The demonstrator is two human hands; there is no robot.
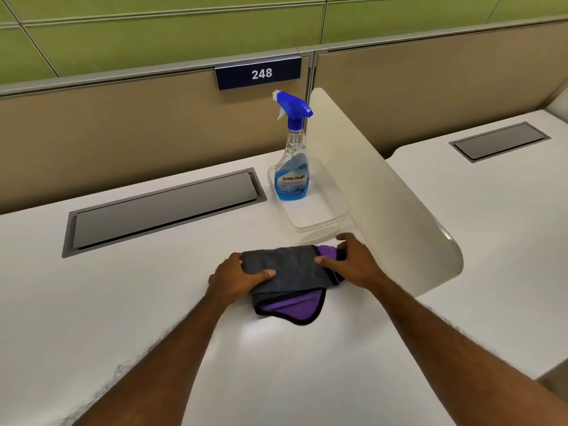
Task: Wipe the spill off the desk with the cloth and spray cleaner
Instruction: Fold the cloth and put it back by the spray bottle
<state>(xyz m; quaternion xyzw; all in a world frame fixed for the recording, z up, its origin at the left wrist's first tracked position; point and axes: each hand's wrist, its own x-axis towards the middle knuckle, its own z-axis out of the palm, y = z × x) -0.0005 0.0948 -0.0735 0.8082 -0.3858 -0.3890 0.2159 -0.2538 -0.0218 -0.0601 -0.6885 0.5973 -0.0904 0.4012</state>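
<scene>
A folded grey and purple cloth lies on the white desk in the middle of the view. My left hand grips its left end, thumb on top. My right hand holds its right end, fingers curled over the purple fold. Behind the cloth, a spray bottle with a blue trigger head and blue liquid stands upright in a clear plastic tray. I cannot make out a spill on the desk surface.
A grey cable hatch is set into the desk at the back left. A frosted divider panel runs along the right side, just right of my right hand. A beige partition with a "248" sign closes the back.
</scene>
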